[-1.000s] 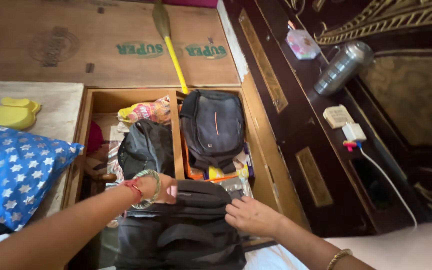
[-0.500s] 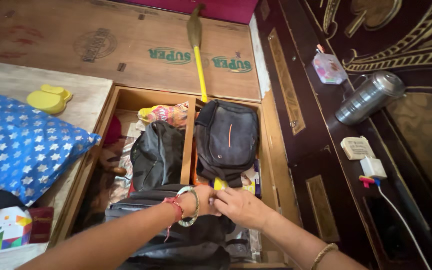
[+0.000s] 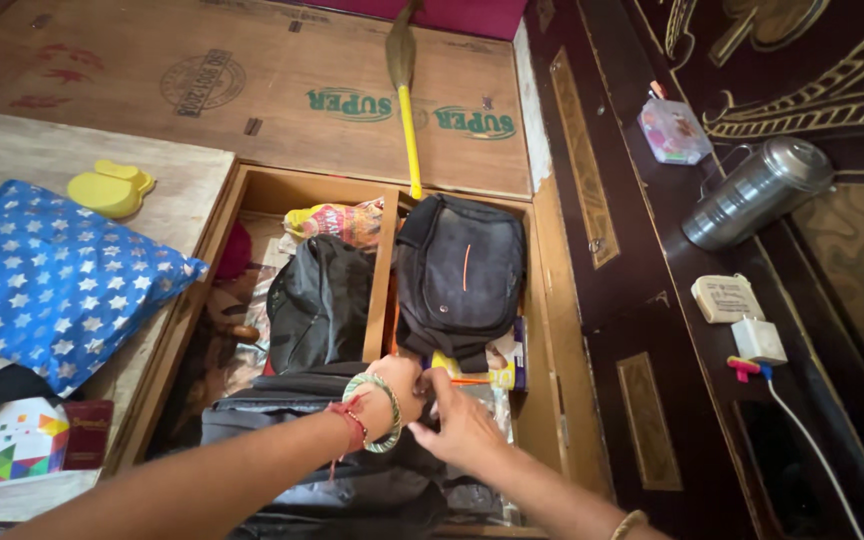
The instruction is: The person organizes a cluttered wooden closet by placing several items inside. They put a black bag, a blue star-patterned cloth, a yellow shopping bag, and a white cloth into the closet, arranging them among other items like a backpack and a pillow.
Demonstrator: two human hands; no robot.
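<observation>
From where I sit watching the head view, both hands meet over the near end of the open wooden storage box (image 3: pixel 252 190). My left hand (image 3: pixel 400 385), green bangle and red thread at the wrist, comes in from 7 o'clock and rests on top of the dark backpack (image 3: pixel 332 470) at the near edge of the box. My right hand (image 3: pixel 462 425) comes in from 5 o'clock, fingers curled narrow and pinching at something small at the bag's top edge. Whether that is a zip pull or a strap I cannot tell, as the hands cover it. The left hand's fingers are also bent close, seemingly steadying the same spot.

I judge the work on this bag is in its middle. It sits in the box and both hands are busy at its top, but nothing shows whether it is fully closed or settled.

The backpack lies directly beneath the hands, touching both. At 12 o'clock from them a black sling bag (image 3: pixel 460 270) fills the right compartment, with a black bag (image 3: pixel 320 300) in the left compartment at 11 o'clock. A yellow-handled broom (image 3: pixel 409 125) leans beyond the box, and a blue star-patterned pillow (image 3: pixel 47 280) lies at 9 o'clock.
</observation>
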